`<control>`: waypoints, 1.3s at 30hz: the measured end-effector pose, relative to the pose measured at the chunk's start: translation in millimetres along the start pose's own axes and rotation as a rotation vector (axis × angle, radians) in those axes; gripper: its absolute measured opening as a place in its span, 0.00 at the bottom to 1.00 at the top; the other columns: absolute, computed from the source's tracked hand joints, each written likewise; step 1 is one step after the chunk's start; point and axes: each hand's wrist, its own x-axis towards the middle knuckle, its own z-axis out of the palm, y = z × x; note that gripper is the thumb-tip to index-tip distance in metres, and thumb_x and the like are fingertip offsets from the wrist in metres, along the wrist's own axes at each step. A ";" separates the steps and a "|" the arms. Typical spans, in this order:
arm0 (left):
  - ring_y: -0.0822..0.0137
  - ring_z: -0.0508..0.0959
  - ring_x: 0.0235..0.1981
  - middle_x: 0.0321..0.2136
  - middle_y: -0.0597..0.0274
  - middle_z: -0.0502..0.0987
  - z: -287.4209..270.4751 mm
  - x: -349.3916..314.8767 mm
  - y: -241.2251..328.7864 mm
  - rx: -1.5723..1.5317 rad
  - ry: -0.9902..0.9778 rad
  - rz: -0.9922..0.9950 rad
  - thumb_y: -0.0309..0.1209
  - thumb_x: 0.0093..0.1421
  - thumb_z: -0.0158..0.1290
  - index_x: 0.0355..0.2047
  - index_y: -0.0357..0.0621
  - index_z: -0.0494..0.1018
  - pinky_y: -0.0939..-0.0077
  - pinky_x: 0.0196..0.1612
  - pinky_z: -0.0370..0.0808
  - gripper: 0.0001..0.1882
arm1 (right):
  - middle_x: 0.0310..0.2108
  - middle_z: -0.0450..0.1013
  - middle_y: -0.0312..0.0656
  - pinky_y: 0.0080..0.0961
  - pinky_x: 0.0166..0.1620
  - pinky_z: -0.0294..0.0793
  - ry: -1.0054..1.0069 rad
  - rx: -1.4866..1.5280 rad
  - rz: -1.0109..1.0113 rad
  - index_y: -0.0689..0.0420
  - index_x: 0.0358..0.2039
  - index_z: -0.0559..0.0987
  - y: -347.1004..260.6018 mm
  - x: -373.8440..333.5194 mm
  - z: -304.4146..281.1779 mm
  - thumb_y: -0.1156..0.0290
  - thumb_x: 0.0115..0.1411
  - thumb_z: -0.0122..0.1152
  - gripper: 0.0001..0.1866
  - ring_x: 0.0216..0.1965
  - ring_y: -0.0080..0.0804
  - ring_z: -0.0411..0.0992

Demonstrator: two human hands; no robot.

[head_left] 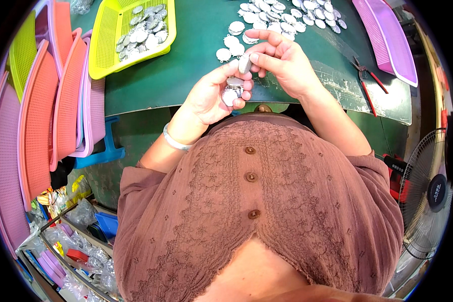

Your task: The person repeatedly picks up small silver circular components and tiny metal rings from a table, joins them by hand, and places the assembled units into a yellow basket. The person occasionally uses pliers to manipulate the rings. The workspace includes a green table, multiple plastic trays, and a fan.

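Several silvery oval metal pieces [230, 95] rest in the curled fingers of my left hand [209, 93]. Between the thumbs and fingers of both hands, one more oval metal piece [244, 64] stands on edge. My right hand [287, 60] pinches it from the right, its index finger stretched out above. Just beyond my hands, loose oval metal pieces [230, 48] lie on the green tabletop [196, 55], spreading into a larger heap [274, 15] at the far side. Small loops show on the rims of some.
A yellow-green basket [98, 55] holding more oval pieces sits at the far left. Pliers with red handles [366, 83] lie right, near a purple basket [387, 43]. Orange and purple baskets [38, 121] stack along the left. A fan [428, 191] stands at lower right.
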 end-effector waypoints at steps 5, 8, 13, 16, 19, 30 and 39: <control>0.72 0.71 0.24 0.25 0.62 0.71 0.3 0.5 -2.0 0.020 0.024 0.061 0.31 0.57 0.51 0.33 0.41 0.68 0.86 0.21 0.67 0.08 | 0.37 0.74 0.40 0.14 0.35 0.67 -0.046 -0.007 -0.037 0.61 0.52 0.65 -1.5 -2.3 4.1 0.78 0.55 0.52 0.22 0.32 0.17 0.69; 0.71 0.69 0.26 0.27 0.62 0.69 2.1 0.4 -4.0 0.108 0.102 0.155 0.30 0.57 0.51 0.34 0.42 0.68 0.86 0.22 0.66 0.07 | 0.36 0.74 0.39 0.14 0.35 0.67 -0.047 -0.017 -0.036 0.61 0.53 0.64 1.3 -2.2 2.0 0.79 0.55 0.51 0.22 0.33 0.17 0.69; 0.73 0.70 0.25 0.25 0.62 0.71 6.8 -4.2 -5.2 0.185 0.168 0.231 0.28 0.57 0.51 0.31 0.43 0.67 0.86 0.21 0.64 0.05 | 0.35 0.74 0.39 0.16 0.37 0.67 0.008 -0.104 -0.025 0.61 0.51 0.66 3.4 0.2 -1.9 0.78 0.55 0.52 0.21 0.34 0.19 0.69; 0.73 0.70 0.24 0.25 0.62 0.71 8.0 -11.5 2.3 0.270 0.124 0.323 0.28 0.57 0.50 0.30 0.43 0.67 0.87 0.20 0.63 0.04 | 0.34 0.74 0.39 0.16 0.38 0.67 0.045 -0.174 -0.014 0.60 0.50 0.67 3.4 1.4 -4.7 0.78 0.54 0.52 0.21 0.34 0.20 0.69; 0.74 0.71 0.21 0.23 0.61 0.73 15.1 -19.9 23.4 0.376 0.179 0.494 0.23 0.55 0.51 0.29 0.43 0.67 0.86 0.19 0.65 0.03 | 0.35 0.74 0.38 0.15 0.37 0.66 0.058 -0.236 -0.009 0.60 0.51 0.67 6.6 3.7 -7.8 0.78 0.55 0.53 0.21 0.32 0.18 0.67; 0.76 0.73 0.28 0.28 0.62 0.74 2.4 -36.1 129.6 1.872 0.914 1.424 0.27 0.53 0.56 0.30 0.36 0.73 0.86 0.34 0.68 0.08 | 0.40 0.72 0.39 0.20 0.37 0.70 0.073 -0.979 -0.371 0.52 0.50 0.68 18.9 19.1 -0.8 0.81 0.50 0.53 0.25 0.33 0.27 0.70; 0.83 0.67 0.21 0.22 0.72 0.71 7.4 -16.9 45.0 1.259 0.455 0.934 0.25 0.54 0.53 0.31 0.38 0.73 0.91 0.24 0.65 0.05 | 0.39 0.71 0.42 0.31 0.40 0.71 -0.046 -1.161 -0.430 0.51 0.49 0.68 15.2 25.0 0.2 0.78 0.49 0.56 0.24 0.39 0.41 0.71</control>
